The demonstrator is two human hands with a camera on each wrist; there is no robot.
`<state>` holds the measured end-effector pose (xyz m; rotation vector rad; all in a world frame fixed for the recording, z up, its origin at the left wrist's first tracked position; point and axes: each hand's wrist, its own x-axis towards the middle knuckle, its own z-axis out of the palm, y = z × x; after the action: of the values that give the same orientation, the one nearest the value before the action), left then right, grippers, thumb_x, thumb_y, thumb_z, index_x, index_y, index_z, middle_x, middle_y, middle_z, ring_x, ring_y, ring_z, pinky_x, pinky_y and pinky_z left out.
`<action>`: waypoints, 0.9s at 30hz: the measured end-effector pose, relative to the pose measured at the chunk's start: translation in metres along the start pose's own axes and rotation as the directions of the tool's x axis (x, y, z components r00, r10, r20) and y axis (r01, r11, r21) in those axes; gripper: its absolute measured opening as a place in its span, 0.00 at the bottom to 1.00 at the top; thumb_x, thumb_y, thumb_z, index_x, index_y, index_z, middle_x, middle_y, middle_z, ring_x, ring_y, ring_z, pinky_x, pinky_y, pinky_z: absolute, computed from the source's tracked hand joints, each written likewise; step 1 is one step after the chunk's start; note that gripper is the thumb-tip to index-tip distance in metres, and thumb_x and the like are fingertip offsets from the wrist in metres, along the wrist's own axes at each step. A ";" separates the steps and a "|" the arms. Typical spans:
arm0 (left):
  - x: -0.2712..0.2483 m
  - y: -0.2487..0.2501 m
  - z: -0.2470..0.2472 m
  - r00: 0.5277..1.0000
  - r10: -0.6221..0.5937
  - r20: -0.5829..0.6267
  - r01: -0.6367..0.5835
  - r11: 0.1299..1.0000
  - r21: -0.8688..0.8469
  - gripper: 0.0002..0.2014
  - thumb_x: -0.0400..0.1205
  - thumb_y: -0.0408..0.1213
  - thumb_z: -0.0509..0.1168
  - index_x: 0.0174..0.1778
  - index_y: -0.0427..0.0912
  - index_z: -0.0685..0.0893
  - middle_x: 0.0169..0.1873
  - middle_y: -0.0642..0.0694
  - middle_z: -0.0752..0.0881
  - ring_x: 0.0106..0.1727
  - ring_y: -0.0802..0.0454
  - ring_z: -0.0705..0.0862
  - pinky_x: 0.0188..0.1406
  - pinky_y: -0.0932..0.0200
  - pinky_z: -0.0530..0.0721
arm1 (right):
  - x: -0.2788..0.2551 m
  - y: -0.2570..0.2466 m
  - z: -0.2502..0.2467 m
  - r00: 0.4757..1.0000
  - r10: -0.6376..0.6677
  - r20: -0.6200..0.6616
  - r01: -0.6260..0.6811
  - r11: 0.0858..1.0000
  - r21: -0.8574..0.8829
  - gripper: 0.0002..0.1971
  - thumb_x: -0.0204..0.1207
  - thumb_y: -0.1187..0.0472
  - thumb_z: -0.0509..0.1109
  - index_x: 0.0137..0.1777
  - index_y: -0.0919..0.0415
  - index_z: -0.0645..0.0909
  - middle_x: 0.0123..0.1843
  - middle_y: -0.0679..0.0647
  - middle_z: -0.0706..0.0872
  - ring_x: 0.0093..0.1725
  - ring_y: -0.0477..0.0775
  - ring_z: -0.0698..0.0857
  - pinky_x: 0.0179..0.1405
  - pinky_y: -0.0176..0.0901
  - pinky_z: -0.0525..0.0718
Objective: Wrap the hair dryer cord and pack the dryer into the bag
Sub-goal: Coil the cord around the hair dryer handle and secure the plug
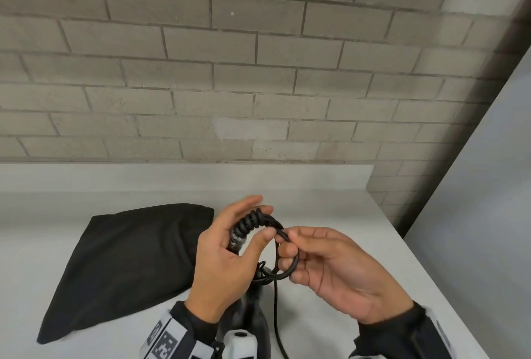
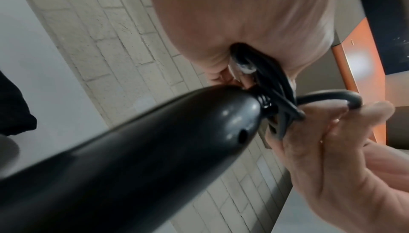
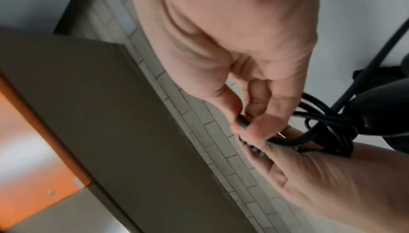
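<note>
In the head view the cord [image 1: 250,224], black and wound into a tight bundle, lies in my left hand [image 1: 238,216], thumb curled over it and fingers behind. Thumb and forefinger of my right hand [image 1: 290,243] pinch a loop of the same cord just right of the bundle. The dark grey hair dryer [image 1: 253,311] hangs handle-up beneath both hands, and a loose length of cord [image 1: 276,318] trails down beside it. Left of the hands, the black fabric bag [image 1: 123,261] lies flat on the table. The left wrist view shows the dryer handle [image 2: 155,149] close up, the right wrist view the pinched cord [image 3: 241,120].
The white table [image 1: 344,209] ends at a brick wall [image 1: 230,85] behind and at an edge on the right [image 1: 448,286]. A grey panel [image 1: 488,186] stands beyond that edge. Bare tabletop shows behind and to the right of the hands.
</note>
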<state>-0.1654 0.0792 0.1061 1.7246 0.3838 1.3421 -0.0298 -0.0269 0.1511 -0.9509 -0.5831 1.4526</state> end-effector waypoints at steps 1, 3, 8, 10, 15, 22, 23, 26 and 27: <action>0.000 0.000 -0.001 1.000 0.014 0.008 -0.014 1.000 -0.003 0.19 0.78 0.42 0.71 0.64 0.42 0.83 0.52 0.53 0.92 0.56 0.53 0.90 0.57 0.64 0.85 | 0.001 0.001 -0.001 1.000 0.008 0.013 -0.008 0.999 0.041 0.09 0.75 0.62 0.73 0.49 0.69 0.86 0.34 0.56 0.82 0.33 0.50 0.83 0.30 0.37 0.85; 0.001 -0.001 -0.001 0.999 0.034 -0.002 -0.034 0.999 0.015 0.14 0.79 0.42 0.69 0.61 0.45 0.84 0.50 0.55 0.91 0.55 0.53 0.90 0.56 0.64 0.85 | 0.002 0.005 -0.002 1.000 -0.011 0.024 0.009 0.996 0.087 0.12 0.72 0.60 0.78 0.49 0.68 0.88 0.35 0.55 0.82 0.33 0.50 0.83 0.31 0.36 0.84; 0.002 -0.004 0.002 0.996 0.035 -0.082 -0.027 0.995 0.097 0.11 0.80 0.45 0.67 0.57 0.52 0.85 0.49 0.58 0.89 0.51 0.58 0.89 0.51 0.72 0.81 | -0.001 0.028 0.004 0.970 -0.240 -0.036 0.240 0.971 -0.021 0.20 0.72 0.52 0.77 0.54 0.69 0.87 0.35 0.58 0.84 0.34 0.52 0.81 0.33 0.41 0.82; 0.003 -0.004 0.003 0.993 0.023 -0.119 -0.011 0.995 0.103 0.11 0.79 0.46 0.67 0.56 0.52 0.85 0.49 0.58 0.89 0.50 0.59 0.88 0.50 0.73 0.81 | -0.002 0.045 0.005 0.911 -0.408 -0.059 0.385 0.893 -0.232 0.20 0.64 0.49 0.82 0.52 0.61 0.89 0.38 0.58 0.88 0.36 0.52 0.83 0.40 0.41 0.82; 0.003 -0.004 0.006 0.988 0.031 -0.153 -0.017 0.995 0.094 0.12 0.80 0.47 0.66 0.56 0.48 0.85 0.48 0.60 0.88 0.49 0.62 0.88 0.48 0.76 0.80 | 0.000 0.085 0.002 0.671 -0.738 0.071 0.470 0.349 -0.811 0.08 0.76 0.46 0.72 0.54 0.41 0.86 0.54 0.39 0.89 0.53 0.50 0.86 0.52 0.34 0.82; 0.008 -0.008 0.004 0.988 0.029 -0.152 -0.015 0.996 0.093 0.12 0.80 0.46 0.66 0.56 0.48 0.85 0.49 0.63 0.88 0.48 0.66 0.87 0.48 0.78 0.79 | -0.018 0.066 0.004 0.772 -0.621 -0.138 0.493 0.721 -0.487 0.14 0.69 0.44 0.75 0.42 0.54 0.89 0.35 0.55 0.89 0.45 0.54 0.90 0.52 0.38 0.85; 0.009 -0.009 0.003 0.988 0.030 -0.150 -0.016 0.995 0.097 0.12 0.80 0.46 0.66 0.56 0.48 0.85 0.49 0.64 0.88 0.48 0.67 0.87 0.48 0.78 0.79 | -0.023 0.060 0.004 0.834 -0.530 -0.154 0.467 0.827 -0.315 0.18 0.64 0.43 0.81 0.41 0.59 0.89 0.29 0.56 0.84 0.39 0.57 0.89 0.48 0.42 0.87; 0.012 -0.011 0.001 0.992 0.036 -0.121 -0.022 0.993 0.114 0.11 0.79 0.47 0.66 0.55 0.51 0.85 0.49 0.61 0.88 0.45 0.66 0.87 0.46 0.78 0.79 | -0.038 0.042 -0.003 0.961 -0.165 -0.224 0.181 0.982 0.053 0.26 0.61 0.46 0.84 0.43 0.72 0.86 0.22 0.55 0.70 0.14 0.54 0.75 0.22 0.48 0.85; 0.012 -0.011 0.001 0.993 0.034 -0.113 -0.021 0.993 0.115 0.10 0.79 0.47 0.66 0.55 0.52 0.84 0.50 0.60 0.88 0.45 0.65 0.87 0.46 0.78 0.79 | -0.043 0.038 -0.011 0.967 -0.092 -0.238 0.108 0.993 0.055 0.24 0.65 0.48 0.79 0.43 0.73 0.85 0.21 0.55 0.66 0.11 0.49 0.67 0.15 0.43 0.78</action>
<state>-0.1574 0.0928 0.1050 1.7555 0.5122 1.4690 -0.0459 -0.0759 0.1231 -1.0085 -0.3985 1.2405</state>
